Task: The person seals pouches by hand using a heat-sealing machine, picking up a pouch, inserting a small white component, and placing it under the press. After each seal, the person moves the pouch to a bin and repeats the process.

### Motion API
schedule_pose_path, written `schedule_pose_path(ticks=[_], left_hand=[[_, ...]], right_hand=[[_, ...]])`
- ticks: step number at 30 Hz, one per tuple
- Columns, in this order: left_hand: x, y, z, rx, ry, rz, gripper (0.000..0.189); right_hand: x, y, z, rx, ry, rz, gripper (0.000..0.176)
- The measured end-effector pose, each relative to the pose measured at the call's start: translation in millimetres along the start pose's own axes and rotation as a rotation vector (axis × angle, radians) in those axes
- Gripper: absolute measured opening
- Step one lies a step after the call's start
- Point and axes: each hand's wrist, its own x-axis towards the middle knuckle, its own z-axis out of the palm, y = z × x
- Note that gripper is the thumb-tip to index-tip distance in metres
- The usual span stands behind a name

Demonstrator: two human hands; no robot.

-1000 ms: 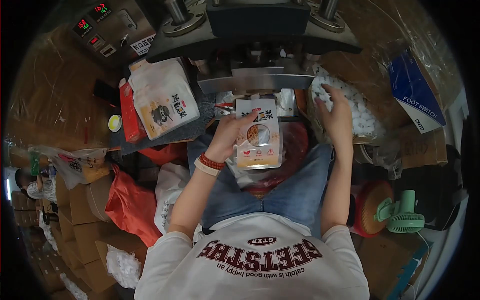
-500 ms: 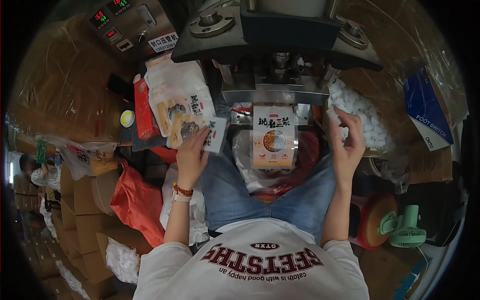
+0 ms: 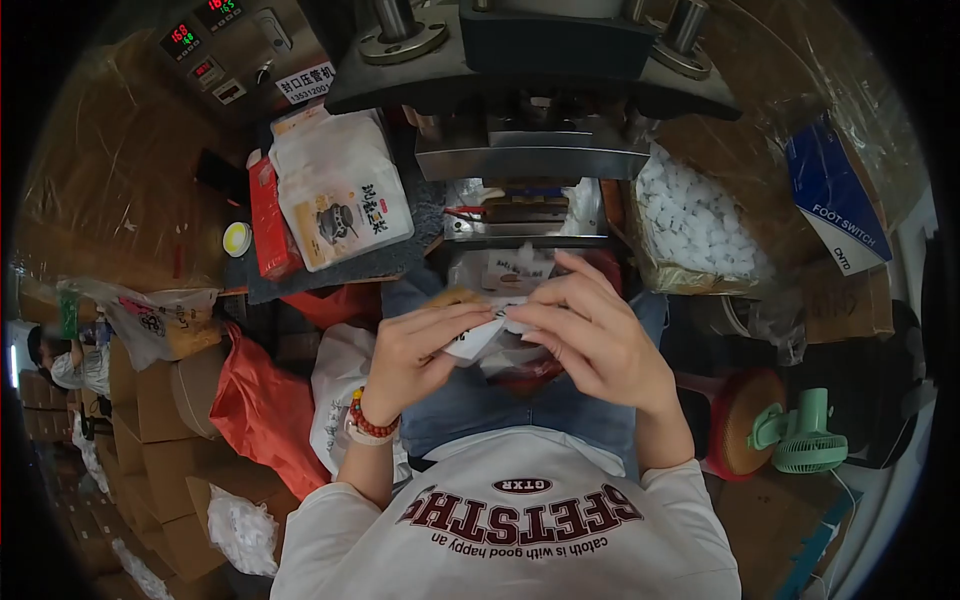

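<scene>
My left hand (image 3: 425, 350) grips a printed pouch (image 3: 472, 343), which is bent and partly covered by the fingers. My right hand (image 3: 603, 335) meets it at the pouch's edge, fingers pinched round a small white plastic piece (image 3: 515, 308) that is mostly hidden. Just beyond the hands, above my lap, is another printed pouch (image 3: 520, 270), tilted and blurred. Behind it stands a press with a metal bar (image 3: 530, 163). A stack of flat printed pouches (image 3: 345, 205) lies to the left.
On the right, a box holds many small white pieces (image 3: 700, 220). A blue FOOT SWITCH box (image 3: 835, 200) and a green fan (image 3: 810, 440) are farther right. A red box (image 3: 270, 220) and a control panel (image 3: 245, 60) are at left. Another person (image 3: 80, 365) is far left.
Both hands have come together in front of my body, bringing the pouch and the white piece to each other. The pouch that lay flat under the press has dropped away and tilted.
</scene>
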Motion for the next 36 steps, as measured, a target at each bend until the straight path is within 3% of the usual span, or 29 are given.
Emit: schedule_pose_path(ticks=[1, 3, 4, 5, 7, 11, 13, 16, 18, 19, 20, 22, 23, 25, 26, 27, 29, 31, 34, 36], left_hand=[[-1, -6, 10, -0.006, -0.003, 0.001, 0.033], [-6, -28, 43, -0.385, -0.048, -0.399, 0.020], [-1, -33, 51, -0.422, -0.111, -0.556, 0.022], [5, -39, 62, -0.422, -0.107, -0.551, 0.022], [21, -42, 79, -0.830, 0.024, -0.848, 0.026], [59, -58, 76, -1.133, 0.090, -0.954, 0.028], [62, -66, 79, -1.168, 0.080, -0.914, 0.028], [68, -71, 80, -1.207, 0.119, -0.943, 0.029], [61, -80, 79, -1.052, 0.026, -0.917, 0.030], [63, -71, 60, -0.809, -0.062, -0.898, 0.042], [59, -76, 48, -0.805, -0.058, -0.895, 0.042], [49, -86, 26, 0.554, 0.368, -0.377, 0.059], [34, -95, 16, 0.556, 0.367, -0.379, 0.059], [-2, -109, 1, 0.998, 0.080, -0.401, 0.071], [-14, -107, -5, 0.973, 0.067, -0.256, 0.059], [-25, -105, -10, 0.977, 0.070, -0.248, 0.059], [-47, -102, -15, 0.637, 0.084, -0.302, 0.049], [-40, -80, -15, 0.490, 0.175, -0.404, 0.046], [-26, -59, -8, 0.218, 0.271, -0.428, 0.041], [-15, -41, 2, 0.303, 0.293, -0.115, 0.044]], right_hand=[[-2, 8, 2, 0.052, 0.031, 0.086, 0.034], [-3, 17, 8, -0.014, 0.112, 0.257, 0.035], [-4, 19, 5, -0.016, 0.112, 0.256, 0.035], [-6, 23, 0, -0.032, 0.214, 0.333, 0.034], [-7, 26, -20, -0.024, 0.392, 0.499, 0.033], [-25, 85, -43, -0.336, 0.530, 0.552, 0.025], [-39, 129, -32, -0.811, 0.324, 0.681, 0.021], [-47, 143, -22, -0.662, 0.303, 0.742, 0.021], [-52, 144, -21, -0.670, 0.284, 0.713, 0.020], [-51, 144, -22, -0.696, 0.280, 0.682, 0.019], [-48, 142, -23, -0.695, 0.284, 0.677, 0.019], [-47, 137, -26, -0.617, 0.248, 0.706, 0.015], [-47, 137, -25, -0.614, 0.246, 0.706, 0.015], [-47, 137, -24, -0.554, 0.324, 0.687, 0.012], [-45, 139, -26, -0.553, 0.329, 0.681, 0.012], [-44, 140, -27, -0.536, 0.364, 0.672, 0.012], [-39, 124, -28, -0.517, 0.387, 0.669, 0.013], [-15, 74, -29, -0.287, 0.707, 0.591, 0.016], [3, 23, -7, -0.113, 0.523, 0.279, 0.021], [9, 13, 17, -0.105, 0.356, 0.095, 0.024]])
